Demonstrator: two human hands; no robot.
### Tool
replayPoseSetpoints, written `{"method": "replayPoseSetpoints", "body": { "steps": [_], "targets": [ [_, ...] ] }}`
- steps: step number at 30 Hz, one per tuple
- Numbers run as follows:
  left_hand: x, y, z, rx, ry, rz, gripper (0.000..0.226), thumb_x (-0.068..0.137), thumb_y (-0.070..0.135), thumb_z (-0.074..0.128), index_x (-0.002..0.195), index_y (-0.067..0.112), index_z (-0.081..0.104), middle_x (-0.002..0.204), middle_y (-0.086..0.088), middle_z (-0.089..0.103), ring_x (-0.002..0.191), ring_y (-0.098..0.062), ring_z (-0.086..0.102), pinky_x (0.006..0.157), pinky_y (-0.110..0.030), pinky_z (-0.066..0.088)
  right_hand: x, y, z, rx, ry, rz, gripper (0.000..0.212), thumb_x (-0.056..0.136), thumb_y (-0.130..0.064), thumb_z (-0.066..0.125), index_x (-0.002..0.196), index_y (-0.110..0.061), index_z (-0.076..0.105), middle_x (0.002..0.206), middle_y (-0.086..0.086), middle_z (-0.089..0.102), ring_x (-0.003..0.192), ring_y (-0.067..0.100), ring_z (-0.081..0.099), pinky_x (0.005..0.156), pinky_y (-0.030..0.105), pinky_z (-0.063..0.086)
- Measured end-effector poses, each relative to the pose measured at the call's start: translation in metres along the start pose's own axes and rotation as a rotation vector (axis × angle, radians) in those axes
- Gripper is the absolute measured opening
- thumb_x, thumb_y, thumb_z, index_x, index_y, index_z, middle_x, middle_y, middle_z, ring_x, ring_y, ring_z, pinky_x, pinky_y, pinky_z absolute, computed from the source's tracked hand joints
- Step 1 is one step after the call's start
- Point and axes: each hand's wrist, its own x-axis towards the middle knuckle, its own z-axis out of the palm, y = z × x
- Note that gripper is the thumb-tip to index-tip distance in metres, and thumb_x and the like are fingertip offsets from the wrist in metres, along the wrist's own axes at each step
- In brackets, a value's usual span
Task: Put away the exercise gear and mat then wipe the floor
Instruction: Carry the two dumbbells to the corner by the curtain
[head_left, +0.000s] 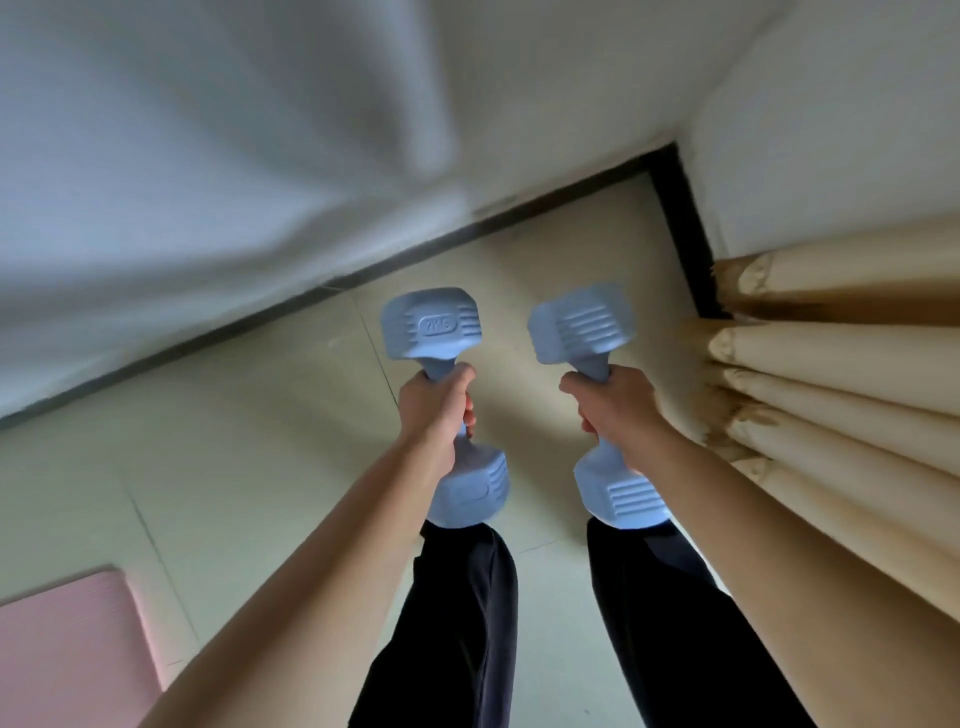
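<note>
Left hand (439, 402): grasping our left dumbbell (428, 325) by its handle.
Right hand (618, 405): grasping the right dumbbell (584, 322).
Set-down: we should lower both gently, level, clear of the curtain (831, 374).

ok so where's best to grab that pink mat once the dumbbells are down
The pink mat lies flat on the floor, so probably pinch its thin edge at the rounded corner in view, coming from the bare tile side, then roll. The rest is out of frame.
</note>
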Motion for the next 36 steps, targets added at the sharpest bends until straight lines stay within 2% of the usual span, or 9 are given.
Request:
{"method": "replayPoseSetpoints", "body": {
  "steps": [6, 13, 16, 22, 25, 28, 31, 33, 36],
  "targets": [
    [0.124, -0.038, 0.041, 0.054, -0.039, 0.01, 0.011, 0.087, 0.015, 0.061, 0.08, 0.011, 0.053, 0.061, -0.006, 0.052, 0.047, -0.019, 0.047, 0.049, -0.029, 0.04, 0.12, 0.022, 0.051, -0.126, -0.062, -0.002, 0.019, 0.083, -0.032, 0.064, 0.087, -0.014, 0.065, 0.068, 0.0, 0.062, 0.064, 0.02, 0.059, 0.066, 0.03, 0.045],
    [0.205, -0.036, 0.099, -0.053, -0.106, 0.0, 0.007, 0.091, 0.012, 0.055, 0.087, 0.011, 0.049, 0.065, -0.005, 0.05, 0.049, -0.019, 0.048, 0.053, -0.028, 0.038, 0.212, 0.004, 0.073, -0.081, -0.061, -0.06, 0.016, 0.086, -0.03, 0.065, 0.082, -0.017, 0.058, 0.067, -0.001, 0.058, 0.059, 0.017, 0.054, 0.064, 0.028, 0.043],
    [0.221, -0.029, 0.126, -0.09, -0.132, 0.021, 0.003, 0.093, 0.012, 0.052, 0.095, 0.011, 0.05, 0.067, -0.004, 0.049, 0.054, -0.018, 0.05, 0.061, -0.031, 0.04, 0.243, -0.006, 0.067, -0.07, -0.004, -0.076, 0.013, 0.085, -0.026, 0.062, 0.081, -0.015, 0.058, 0.067, 0.0, 0.058, 0.061, 0.019, 0.056, 0.064, 0.029, 0.044],
    [0.236, -0.015, 0.186, -0.101, -0.209, 0.1, 0.015, 0.094, 0.008, 0.049, 0.081, 0.013, 0.044, 0.069, -0.005, 0.046, 0.065, -0.022, 0.048, 0.065, -0.034, 0.039, 0.29, -0.013, 0.033, -0.06, 0.106, -0.091, 0.011, 0.081, -0.024, 0.06, 0.082, -0.013, 0.059, 0.075, 0.008, 0.06, 0.069, 0.024, 0.057, 0.065, 0.032, 0.043],
    [0.238, -0.011, 0.219, -0.055, -0.232, 0.173, 0.003, 0.091, 0.007, 0.052, 0.088, 0.008, 0.05, 0.075, -0.007, 0.05, 0.074, -0.023, 0.052, 0.068, -0.035, 0.044, 0.307, -0.012, 0.009, -0.093, 0.208, -0.105, 0.024, 0.082, -0.025, 0.06, 0.098, -0.008, 0.064, 0.086, 0.012, 0.064, 0.074, 0.027, 0.06, 0.064, 0.031, 0.044],
    [0.236, -0.007, 0.25, -0.006, -0.274, 0.226, 0.019, 0.089, 0.009, 0.053, 0.105, -0.001, 0.056, 0.085, -0.01, 0.056, 0.079, -0.025, 0.059, 0.066, -0.031, 0.047, 0.324, -0.01, -0.016, -0.143, 0.283, -0.115, 0.035, 0.089, -0.024, 0.062, 0.119, -0.007, 0.062, 0.106, 0.013, 0.067, 0.084, 0.025, 0.06, 0.063, 0.028, 0.044],
    [0.233, 0.002, 0.273, 0.013, -0.288, 0.292, 0.026, 0.086, 0.01, 0.057, 0.109, -0.003, 0.059, 0.09, -0.013, 0.063, 0.084, -0.028, 0.066, 0.065, -0.032, 0.052, 0.34, -0.009, -0.038, -0.214, 0.334, -0.124, 0.041, 0.094, -0.021, 0.061, 0.13, -0.002, 0.056, 0.127, 0.014, 0.063, 0.107, 0.026, 0.063, 0.079, 0.033, 0.049],
    [0.23, 0.009, 0.285, 0.018, -0.301, 0.319, 0.028, 0.084, 0.014, 0.061, 0.107, -0.001, 0.06, 0.096, -0.017, 0.067, 0.088, -0.031, 0.069, 0.073, -0.04, 0.058, 0.346, -0.01, -0.048, -0.257, 0.379, -0.143, 0.042, 0.093, -0.018, 0.062, 0.13, 0.001, 0.056, 0.126, 0.015, 0.063, 0.114, 0.03, 0.063, 0.08, 0.031, 0.047],
    [0.226, 0.014, 0.297, 0.045, -0.302, 0.344, 0.037, 0.078, 0.019, 0.062, 0.109, 0.0, 0.059, 0.102, -0.021, 0.067, 0.092, -0.034, 0.068, 0.079, -0.044, 0.058, 0.352, -0.012, -0.056, -0.318, 0.406, -0.185, 0.041, 0.091, -0.015, 0.062, 0.128, 0.002, 0.058, 0.113, 0.011, 0.062, 0.109, 0.026, 0.063, 0.079, 0.031, 0.045]
  ]
}}
